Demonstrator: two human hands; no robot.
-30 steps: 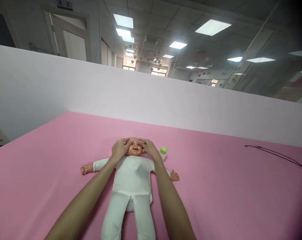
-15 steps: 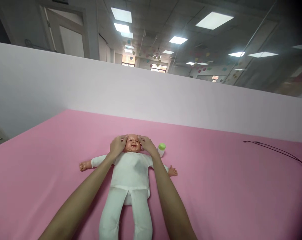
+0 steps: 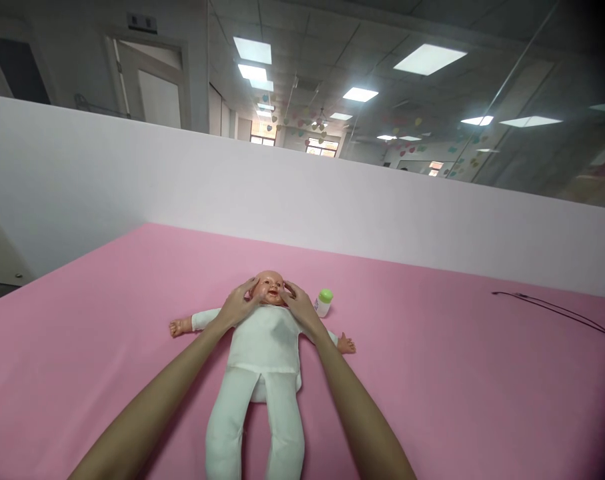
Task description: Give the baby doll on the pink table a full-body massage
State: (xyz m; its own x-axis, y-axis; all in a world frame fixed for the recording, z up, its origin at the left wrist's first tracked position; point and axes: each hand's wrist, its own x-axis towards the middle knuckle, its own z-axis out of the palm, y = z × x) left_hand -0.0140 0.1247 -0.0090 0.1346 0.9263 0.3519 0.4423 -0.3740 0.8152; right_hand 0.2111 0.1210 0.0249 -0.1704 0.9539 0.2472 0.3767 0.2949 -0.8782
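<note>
A baby doll (image 3: 265,340) in a white outfit lies on its back, arms spread out, on a pink-covered surface. Its head (image 3: 271,279) is bald and its mouth is slightly open. My left hand (image 3: 239,305) rests along the left side of the doll's face, thumb at the cheek near the chin, fingers spread by the temple. On the other side, my right hand (image 3: 300,307) does the same, thumb on the cheek and fingers apart beside the head. Neither hand is closed round anything. Some fingers are hidden. A small white bottle with a green cap (image 3: 324,303) stands beside my right wrist.
The pink sheet (image 3: 432,373) covers the wide surface. A white low wall (image 3: 332,200) runs along its back. A thin dark cord (image 3: 557,308) lies at the far right. Behind the wall are a door (image 3: 159,97) and ceiling lights.
Both thumbs have moved from the doll's forehead down to its cheeks near the chin, and the hands have slid lower. The camera view has shifted slightly; the bottle is less covered now.
</note>
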